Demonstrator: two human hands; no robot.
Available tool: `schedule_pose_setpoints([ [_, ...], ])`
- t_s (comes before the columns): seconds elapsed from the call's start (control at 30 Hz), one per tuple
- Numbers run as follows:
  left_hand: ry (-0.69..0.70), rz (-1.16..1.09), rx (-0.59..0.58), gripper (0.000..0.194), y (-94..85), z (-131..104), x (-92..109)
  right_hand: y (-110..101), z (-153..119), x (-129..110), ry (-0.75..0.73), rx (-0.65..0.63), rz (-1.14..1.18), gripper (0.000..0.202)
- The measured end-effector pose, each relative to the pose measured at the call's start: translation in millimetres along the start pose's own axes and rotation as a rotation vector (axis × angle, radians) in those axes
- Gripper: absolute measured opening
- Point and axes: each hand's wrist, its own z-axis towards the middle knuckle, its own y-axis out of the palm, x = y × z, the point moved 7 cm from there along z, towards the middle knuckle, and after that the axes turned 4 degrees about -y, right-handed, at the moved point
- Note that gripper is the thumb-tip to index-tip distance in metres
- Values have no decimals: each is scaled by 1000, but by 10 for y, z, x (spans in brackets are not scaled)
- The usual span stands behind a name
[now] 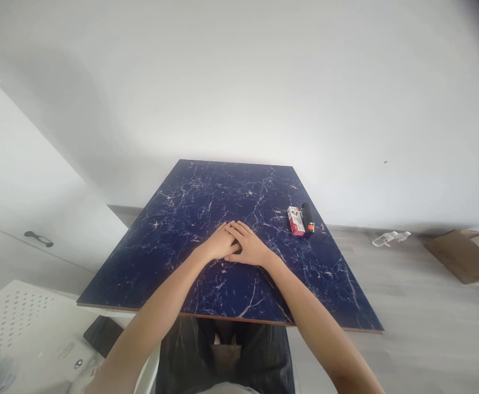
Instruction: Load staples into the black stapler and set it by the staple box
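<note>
Left hand [218,242] and right hand [250,247] are laid together on the blue, marbled worktop [218,189], the right fingers crossed over the left; both are loosely open, and nothing can be seen gripped. A resting pause appears to be in hand. For the items on the worktop to be reached, the hands would need to be parted and the right one extended sideways.

Between two and three o'clock from the hands, a red-and-white box [295,221] is placed, with a black cylindrical object [307,214] close along its far side; whether they touch cannot be told. Printing is carried by the box, but no brand or word can be read; only an orange patch is made out on the cylinder. Farther off, at three o'clock, a clear plastic bottle [385,239] is left on the floor [366,290], then brown cardboard [459,254].
</note>
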Motion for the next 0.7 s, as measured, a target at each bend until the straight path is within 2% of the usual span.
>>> schedule_pose_setpoints([
  [0.7, -12, 2, -12, 65, 20, 8, -27, 29, -4, 30, 34, -27, 18, 109],
])
